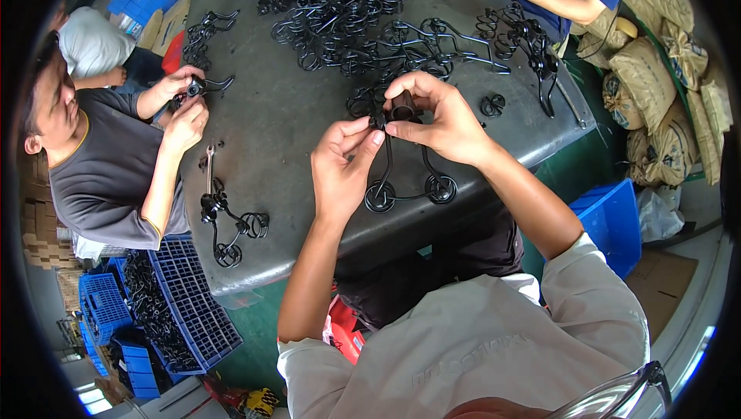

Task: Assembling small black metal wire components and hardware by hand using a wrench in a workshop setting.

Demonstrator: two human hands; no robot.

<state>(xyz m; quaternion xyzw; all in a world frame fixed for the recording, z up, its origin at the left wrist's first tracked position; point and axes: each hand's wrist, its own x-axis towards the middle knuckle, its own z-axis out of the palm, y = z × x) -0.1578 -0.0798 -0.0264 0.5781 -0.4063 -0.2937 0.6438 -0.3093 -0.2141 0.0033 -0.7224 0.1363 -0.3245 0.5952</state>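
Near the table's front edge, my right hand [444, 122] is closed round a short dark tube [402, 107], its open end showing. Beside it my left hand [343, 158] pinches a small black piece at the top of a black wire frame [409, 199], thumb and fingertips pressed together. The frame hangs below my hands toward the table edge, with a round coil at each lower corner and a straight bar between them. How the tube joins the frame is partly hidden by my fingers. Just behind my hands lie more black coils [361, 101].
A large pile of black wire parts [332, 10] covers the back of the dark table [270, 102]. A wrench [209, 168] and another wire assembly [224, 214] lie at left. Two co-workers handle parts at left and back right. Blue crates [193, 303] and sacks [648, 83] flank the table.
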